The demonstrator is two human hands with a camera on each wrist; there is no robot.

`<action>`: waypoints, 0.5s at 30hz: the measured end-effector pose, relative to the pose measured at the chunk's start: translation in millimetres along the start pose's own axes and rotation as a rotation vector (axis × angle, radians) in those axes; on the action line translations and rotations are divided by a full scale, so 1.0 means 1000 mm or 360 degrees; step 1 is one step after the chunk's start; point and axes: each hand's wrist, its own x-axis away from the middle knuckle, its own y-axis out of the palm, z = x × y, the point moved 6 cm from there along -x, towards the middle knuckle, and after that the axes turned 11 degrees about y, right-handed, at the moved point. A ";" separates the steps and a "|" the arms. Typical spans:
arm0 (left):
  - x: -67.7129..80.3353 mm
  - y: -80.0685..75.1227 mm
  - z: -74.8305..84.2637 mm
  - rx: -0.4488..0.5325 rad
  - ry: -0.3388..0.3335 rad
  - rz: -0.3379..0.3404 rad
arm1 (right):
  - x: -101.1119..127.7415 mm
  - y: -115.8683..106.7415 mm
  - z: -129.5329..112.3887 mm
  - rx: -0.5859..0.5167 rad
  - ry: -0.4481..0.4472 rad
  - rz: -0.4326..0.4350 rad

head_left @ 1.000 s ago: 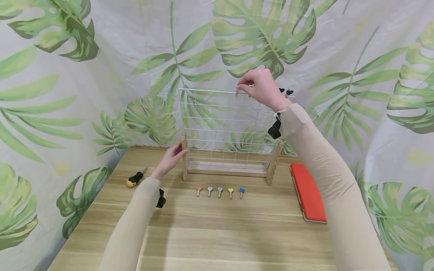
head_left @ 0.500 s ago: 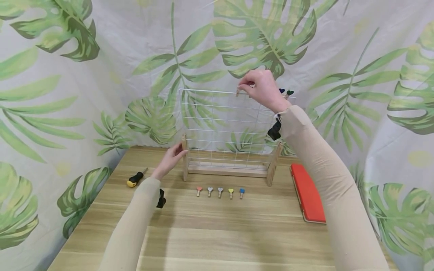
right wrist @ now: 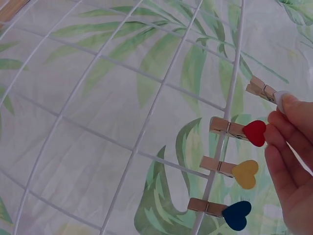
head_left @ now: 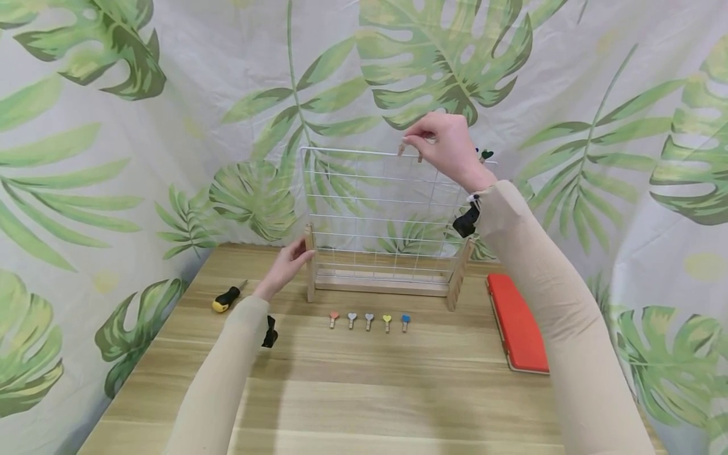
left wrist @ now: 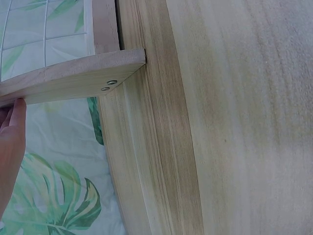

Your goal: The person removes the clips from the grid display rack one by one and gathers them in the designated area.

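The right hand point(head_left: 446, 148) is up at the top wire of the white wire grid point(head_left: 364, 208), fingertips pinching a small wooden clip point(right wrist: 261, 89) whose jaws sit just at that top wire. From the wrist view the clip's head is hidden under the fingertips point(right wrist: 286, 105), so its colour cannot be told. Right beside it along the same wire, three more clips are clamped on: one with a red heart point(right wrist: 254, 132), one with a yellow heart point(right wrist: 244, 173), one with a dark blue heart point(right wrist: 236, 214). They sit in a neat row, close together but apart.

Down low, the left hand point(head_left: 289, 262) rests against the left wooden post point(head_left: 309, 265) of the grid's stand, fingers straight and loose, just touching the wood rather than wrapping it. The wrist view shows the fingers point(left wrist: 12, 147) laid along the flat wooden foot.

The stand sits upright near the back of the wooden table point(head_left: 364, 392), in front of a leaf-print curtain point(head_left: 114, 126). In front of the stand, five more heart clips point(head_left: 369, 321) lie in a line on the table, well apart from both hands. A screwdriver point(head_left: 227, 298) with a yellow and black handle lies off to the left, and a flat red case point(head_left: 516, 322) lies to the right of the stand.
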 end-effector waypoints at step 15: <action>-0.002 0.000 -0.002 -0.0021 0.0027 0.0011 | 0.054 -0.002 0.000 -0.0085 -0.0117 0.0124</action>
